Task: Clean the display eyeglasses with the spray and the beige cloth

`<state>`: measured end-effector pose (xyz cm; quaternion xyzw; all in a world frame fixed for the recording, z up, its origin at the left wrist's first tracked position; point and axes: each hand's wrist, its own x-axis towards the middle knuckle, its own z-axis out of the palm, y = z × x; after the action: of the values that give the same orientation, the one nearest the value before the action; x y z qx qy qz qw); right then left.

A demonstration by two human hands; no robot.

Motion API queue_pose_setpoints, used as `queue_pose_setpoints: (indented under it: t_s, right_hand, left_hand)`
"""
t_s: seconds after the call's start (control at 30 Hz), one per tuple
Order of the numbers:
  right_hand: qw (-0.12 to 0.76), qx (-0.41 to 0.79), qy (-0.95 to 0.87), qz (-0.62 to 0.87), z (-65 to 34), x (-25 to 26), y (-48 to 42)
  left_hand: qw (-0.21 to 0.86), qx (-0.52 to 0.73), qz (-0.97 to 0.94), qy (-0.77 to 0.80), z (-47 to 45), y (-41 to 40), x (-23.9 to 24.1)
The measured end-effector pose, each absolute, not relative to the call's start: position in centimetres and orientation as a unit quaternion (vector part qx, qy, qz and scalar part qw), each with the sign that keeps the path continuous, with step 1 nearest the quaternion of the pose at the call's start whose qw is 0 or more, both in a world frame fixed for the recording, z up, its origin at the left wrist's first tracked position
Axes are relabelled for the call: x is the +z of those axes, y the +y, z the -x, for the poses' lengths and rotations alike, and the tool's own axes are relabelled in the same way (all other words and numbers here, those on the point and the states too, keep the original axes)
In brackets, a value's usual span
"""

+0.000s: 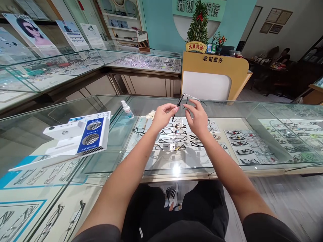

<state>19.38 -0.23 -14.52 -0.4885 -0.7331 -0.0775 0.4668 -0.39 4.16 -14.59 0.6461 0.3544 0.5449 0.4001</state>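
Note:
A pair of dark-framed eyeglasses [180, 100] is held up above the glass counter, tilted, with its thin temples spread toward the back and right. My left hand [164, 116] pinches one side of the frame between thumb and fingers. On the other side, the curled fingers of my right hand [197, 117] are at a temple; their exact contact is hard to make out. Beneath both hands, several eyeglasses [173, 139] lie in rows inside the case. Left of my left hand are a folded beige cloth [150, 115] and another dark pair of glasses [139, 130].
A white spray bottle [127, 109] stands on the glass at the left, beside a white and blue display box [93, 136]. More glass showcases [75, 64] run along the left and back. A yellow cashier desk [214, 75] with a plant stands ahead; a person sits far right.

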Motion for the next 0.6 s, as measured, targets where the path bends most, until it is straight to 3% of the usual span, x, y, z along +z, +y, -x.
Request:
queue_pose_setpoints:
  t_s: [0.6]
  right_hand:
    - [0.413,-0.04,-0.702,0.578,-19.79,-15.15,0.53]
  left_hand:
    - [0.427,0.667,-0.482,0.375,0.82,4.51,-14.08]
